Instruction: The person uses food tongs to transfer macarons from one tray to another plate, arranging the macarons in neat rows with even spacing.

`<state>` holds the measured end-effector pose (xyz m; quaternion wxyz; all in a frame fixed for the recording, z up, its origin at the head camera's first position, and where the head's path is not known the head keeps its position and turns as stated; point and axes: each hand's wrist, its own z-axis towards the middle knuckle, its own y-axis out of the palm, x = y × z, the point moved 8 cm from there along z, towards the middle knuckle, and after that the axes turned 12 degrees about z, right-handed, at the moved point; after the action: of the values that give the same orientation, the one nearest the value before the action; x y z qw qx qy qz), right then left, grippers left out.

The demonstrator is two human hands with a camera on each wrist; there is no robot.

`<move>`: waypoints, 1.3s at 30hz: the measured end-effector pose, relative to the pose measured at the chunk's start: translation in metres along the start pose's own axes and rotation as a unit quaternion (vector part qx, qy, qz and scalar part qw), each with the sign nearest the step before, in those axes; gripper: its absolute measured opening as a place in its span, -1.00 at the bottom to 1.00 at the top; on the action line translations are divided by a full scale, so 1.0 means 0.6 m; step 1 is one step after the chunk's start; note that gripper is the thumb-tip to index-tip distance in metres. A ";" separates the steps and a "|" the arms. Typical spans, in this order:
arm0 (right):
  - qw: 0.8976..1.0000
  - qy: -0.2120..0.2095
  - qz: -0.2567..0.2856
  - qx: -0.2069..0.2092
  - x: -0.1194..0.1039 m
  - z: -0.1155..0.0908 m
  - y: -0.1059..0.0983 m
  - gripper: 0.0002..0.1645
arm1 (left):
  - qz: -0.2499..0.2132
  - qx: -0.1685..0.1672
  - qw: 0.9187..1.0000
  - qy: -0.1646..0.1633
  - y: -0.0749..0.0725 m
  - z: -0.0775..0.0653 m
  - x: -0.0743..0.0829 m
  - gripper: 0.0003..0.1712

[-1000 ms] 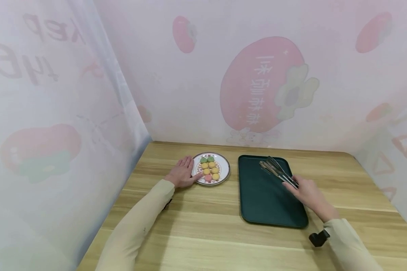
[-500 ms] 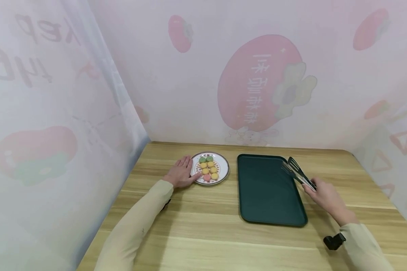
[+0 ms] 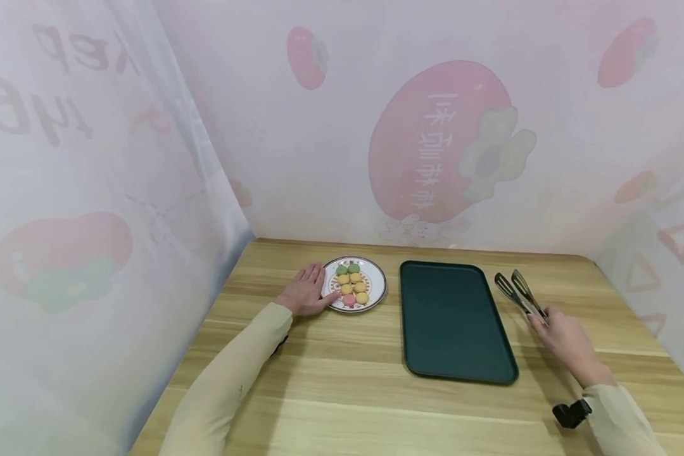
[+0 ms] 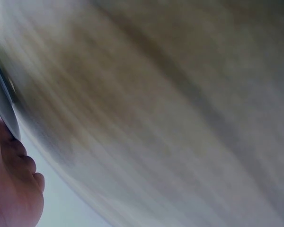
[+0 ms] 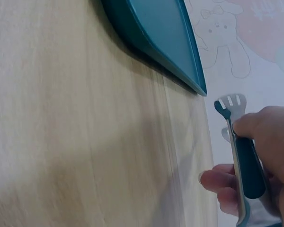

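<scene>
My left hand [image 3: 304,292] rests at the left edge of a white patterned plate [image 3: 379,288], fingers extended and thumb over its rim. Small round green, yellow and pink cookie-like pieces [image 3: 353,277] lie on the plate in two rows. In the left wrist view, part of the hand [image 4: 19,189] meets the plate's edge [image 4: 4,94]. Off to the right, my right hand [image 3: 567,339] grips a pair of tongs [image 3: 523,296], whose slotted ends are spread apart with nothing between them. The right wrist view shows the thumb and fingers around the tongs' dark green handle [image 5: 250,168].
A dark green rectangular tray [image 3: 456,323] lies between the plate and the tongs, with nothing on it. All stand on a wooden table [image 3: 342,380]. A printed pale curtain [image 3: 330,158] rises behind the table's back edge, with more at both sides.
My right hand has carried the tongs rightward from over the tray to beyond its right edge, and their ends now appear more spread. The left hand and plate stay put.
</scene>
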<state>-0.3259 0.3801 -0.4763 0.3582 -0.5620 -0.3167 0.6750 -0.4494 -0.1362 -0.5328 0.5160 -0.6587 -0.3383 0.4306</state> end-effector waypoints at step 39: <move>0.990 0.091 -0.014 -0.104 0.032 -0.014 0.008 -0.43 | -0.045 0.038 0.998 0.008 -0.025 -0.007 -0.012 -0.06</move>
<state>-0.3206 0.3942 -0.4919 0.3349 -0.6507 -0.3589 0.5794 -0.4481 -0.1405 -0.5166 0.5619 -0.6261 -0.3469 0.4147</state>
